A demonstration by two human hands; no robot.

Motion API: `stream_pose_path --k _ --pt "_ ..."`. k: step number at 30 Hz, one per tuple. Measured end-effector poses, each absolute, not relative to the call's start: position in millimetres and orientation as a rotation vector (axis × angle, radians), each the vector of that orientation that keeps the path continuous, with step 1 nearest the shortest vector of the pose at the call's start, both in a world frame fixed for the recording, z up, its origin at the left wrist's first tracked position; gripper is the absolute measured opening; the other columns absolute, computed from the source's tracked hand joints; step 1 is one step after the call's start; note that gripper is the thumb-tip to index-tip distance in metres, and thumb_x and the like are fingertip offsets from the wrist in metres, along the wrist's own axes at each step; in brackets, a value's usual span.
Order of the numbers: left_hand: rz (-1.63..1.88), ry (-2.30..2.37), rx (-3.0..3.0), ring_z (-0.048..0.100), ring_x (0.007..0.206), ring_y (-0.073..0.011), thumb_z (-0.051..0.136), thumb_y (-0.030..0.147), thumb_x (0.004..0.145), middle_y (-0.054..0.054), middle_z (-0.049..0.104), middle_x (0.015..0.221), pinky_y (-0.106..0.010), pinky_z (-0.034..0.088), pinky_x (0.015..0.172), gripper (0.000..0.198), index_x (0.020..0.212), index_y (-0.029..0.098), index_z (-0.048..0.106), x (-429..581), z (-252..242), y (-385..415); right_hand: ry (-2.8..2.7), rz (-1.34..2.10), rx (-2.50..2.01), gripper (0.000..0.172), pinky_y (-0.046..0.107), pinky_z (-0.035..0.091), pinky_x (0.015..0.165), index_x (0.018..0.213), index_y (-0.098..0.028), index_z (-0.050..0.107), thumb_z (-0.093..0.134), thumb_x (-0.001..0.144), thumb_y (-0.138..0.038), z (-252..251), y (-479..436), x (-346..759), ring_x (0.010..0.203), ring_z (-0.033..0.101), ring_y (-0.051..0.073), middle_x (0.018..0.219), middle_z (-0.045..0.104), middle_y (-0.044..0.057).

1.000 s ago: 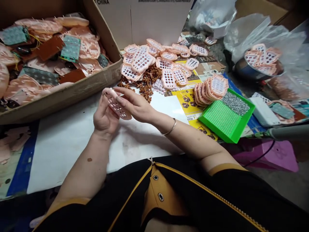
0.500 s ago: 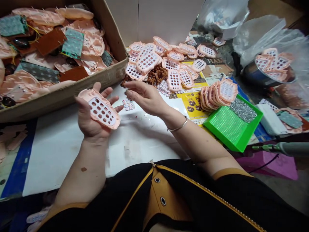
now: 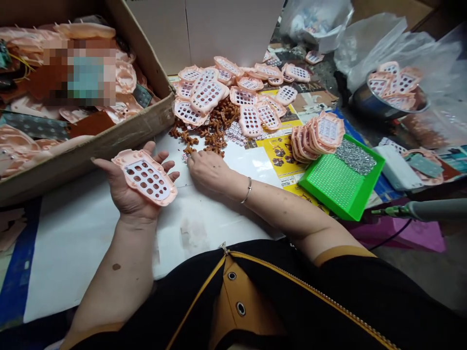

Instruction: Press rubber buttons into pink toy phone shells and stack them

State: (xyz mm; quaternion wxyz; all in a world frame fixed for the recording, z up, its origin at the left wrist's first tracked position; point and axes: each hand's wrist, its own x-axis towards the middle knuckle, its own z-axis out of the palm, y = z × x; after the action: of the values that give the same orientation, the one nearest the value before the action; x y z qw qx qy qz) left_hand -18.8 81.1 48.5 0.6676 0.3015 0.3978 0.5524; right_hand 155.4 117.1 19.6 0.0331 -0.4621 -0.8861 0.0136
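A pink shell [image 3: 146, 177] lies on the left hand [image 3: 126, 199], toward the table's [image 3: 222, 214] left edge; that grip is apart, the palm apparently serving as a rest that keeps the holes facing up. The right hand [image 3: 209, 167] reaches down beside brown parts [image 3: 215, 138], its fingertips hidden; I cannot tell that grip. Along the right edge, a green tray [image 3: 328, 184] seems placed to contain loose screws [image 3: 355, 158].

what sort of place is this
Probably an assembly workshop: perforated pink shells lie heaped, a carton holds more pink plastic parts, and a green tray holds many small metal pieces.
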Motion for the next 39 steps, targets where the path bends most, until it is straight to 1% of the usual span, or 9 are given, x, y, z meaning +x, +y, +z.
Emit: stream_pose_path --k 6,9,12,19,22,25,29,35,39 --pt "1.227 0.786 0.785 0.070 0.079 -0.0246 0.091 0.065 0.047 -0.009 0.072 0.105 -0.037 0.060 0.066 0.077 0.110 0.026 0.073 -8.0 43.5 71.0 -2.040 0.498 -1.673 0.035 0.034 0.047 0.090 0.123 -0.012 0.064 0.041 0.098 -0.018 43.3 110.1 216.8 0.102 0.064 0.022 0.113 0.070 0.011" --pt "1.314 0.779 0.715 0.070 0.078 -0.0225 0.081 0.072 0.061 -0.005 0.073 0.104 -0.038 0.061 0.069 0.052 0.089 0.028 0.073 -5.3 41.4 75.2 -2.024 0.879 -1.595 0.030 0.031 0.050 0.085 0.116 -0.013 0.069 0.053 0.092 -0.019 41.1 101.8 235.4 0.092 0.067 0.019 0.105 0.074 0.007" --pt "1.328 0.802 0.632 0.071 0.082 -0.0233 0.062 0.079 0.075 -0.006 0.073 0.102 -0.041 0.062 0.072 0.055 0.082 0.025 0.070 -5.3 39.5 81.4 -2.100 0.807 -1.627 0.029 0.034 0.049 0.091 0.113 -0.014 0.072 0.059 0.088 -0.019 36.1 91.4 242.1 0.099 0.067 0.022 0.111 0.074 0.009" --pt "1.171 0.871 0.670 0.072 0.088 -0.0350 0.050 0.091 0.071 -0.010 0.074 0.108 -0.042 0.058 0.052 0.076 0.096 0.023 0.073 -6.6 38.5 82.7 -2.301 0.581 -1.603 0.040 0.038 0.049 0.097 0.125 -0.017 0.066 0.051 0.089 -0.012 40.4 69.4 256.9 0.109 0.065 0.024 0.121 0.070 0.012" --pt "1.191 0.853 0.692 0.072 0.090 -0.0342 0.049 0.091 0.072 -0.008 0.075 0.102 -0.039 0.058 0.052 0.074 0.097 0.024 0.072 -5.3 38.2 82.3 -2.551 0.614 -1.361 0.046 0.040 0.046 0.105 0.134 -0.018 0.059 0.048 0.091 -0.011 31.5 63.6 256.1 0.123 0.058 0.023 0.139 0.060 0.013" --pt "1.174 0.880 0.683 0.073 0.083 -0.0318 0.049 0.094 0.068 -0.010 0.075 0.097 -0.037 0.059 0.050 0.081 0.098 0.021 0.071 -4.6 38.5 82.5 -2.627 0.608 -1.305 0.036 0.042 0.044 0.106 0.129 -0.017 0.061 0.044 0.098 -0.021 17.4 62.1 245.3 0.120 0.059 0.024 0.136 0.062 0.014" --pt "1.142 0.869 0.675 0.073 0.087 -0.0337 0.055 0.091 0.067 -0.012 0.074 0.104 -0.043 0.062 0.057 0.081 0.106 0.023 0.072 -5.9 39.0 80.8 -2.242 0.646 -1.532 0.026 0.042 0.049 0.096 0.110 -0.016 0.064 0.042 0.099 -0.024 10.4 68.0 232.3 0.100 0.066 0.024 0.107 0.072 0.014" --pt "1.154 0.834 0.649 0.073 0.096 -0.0358 0.057 0.089 0.068 -0.011 0.073 0.112 -0.049 0.063 0.070 0.079 0.113 0.027 0.070 -5.0 37.3 78.5 -1.127 1.522 -1.158 0.035 0.024 0.058 0.060 0.094 -0.021 0.055 0.064 0.089 -0.054 26.9 72.8 228.6 0.068 0.071 0.014 0.077 0.065 -0.001" --pt "1.135 0.793 0.689 0.074 0.081 -0.0293 0.057 0.089 0.068 -0.008 0.074 0.109 -0.045 0.063 0.066 0.083 0.117 0.023 0.069 -2.3 37.4 78.4 -0.928 1.721 -1.023 0.031 0.018 0.058 0.056 0.089 -0.021 0.052 0.074 0.086 -0.043 33.0 66.1 220.3 0.065 0.074 0.012 0.070 0.063 -0.005"
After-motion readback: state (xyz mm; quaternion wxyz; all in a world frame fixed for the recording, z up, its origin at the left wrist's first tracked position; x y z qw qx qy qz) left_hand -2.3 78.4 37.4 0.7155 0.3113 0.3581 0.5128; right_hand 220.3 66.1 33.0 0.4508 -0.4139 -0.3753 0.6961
